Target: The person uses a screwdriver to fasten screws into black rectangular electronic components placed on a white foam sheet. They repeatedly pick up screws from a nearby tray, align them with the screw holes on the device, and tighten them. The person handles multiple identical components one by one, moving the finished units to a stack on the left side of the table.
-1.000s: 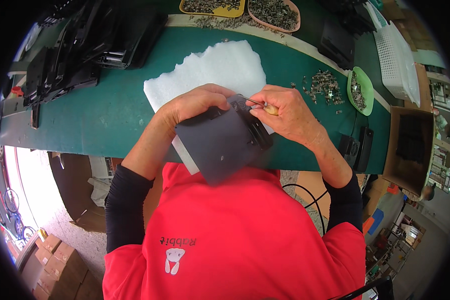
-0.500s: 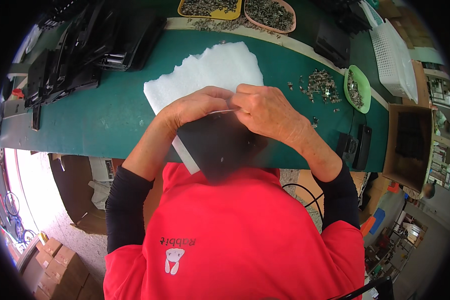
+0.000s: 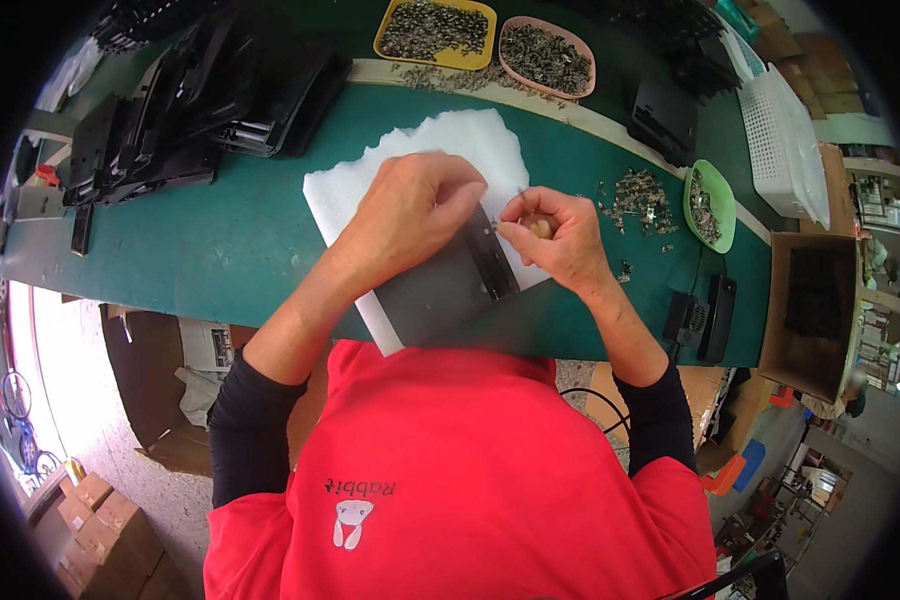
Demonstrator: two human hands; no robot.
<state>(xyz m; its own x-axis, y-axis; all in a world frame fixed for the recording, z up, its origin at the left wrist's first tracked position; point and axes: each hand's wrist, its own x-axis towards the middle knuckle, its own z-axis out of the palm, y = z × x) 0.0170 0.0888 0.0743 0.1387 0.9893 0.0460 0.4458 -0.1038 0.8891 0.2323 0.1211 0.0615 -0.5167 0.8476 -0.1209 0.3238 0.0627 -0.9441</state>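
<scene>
A flat black panel [image 3: 435, 290] with a raised, slotted strip along its right side lies on a sheet of white foam [image 3: 345, 195] at the table's near edge. My left hand [image 3: 405, 215] is over the panel's far end, thumb and fingertips drawn together; what they pinch, if anything, is hidden. Just right of the slotted strip, my right hand [image 3: 562, 240] is closed with its thumb and forefinger pinched beside the strip. Whatever it grips is too small to make out. Small metal clips [image 3: 642, 200] lie loose on the table to its right.
A green bowl [image 3: 728, 215], a yellow tray [image 3: 378, 40] and a pink tray [image 3: 592, 60] hold small metal parts. Black panels [image 3: 285, 100] are stacked at left. A black device [image 3: 720, 318] stands near the right edge, beside an open cardboard box [image 3: 810, 385].
My hands have moved apart: the left one stays over the panel's far end, the right one has shifted right. The panel now lies flatter on the foam, its slotted strip showing.
</scene>
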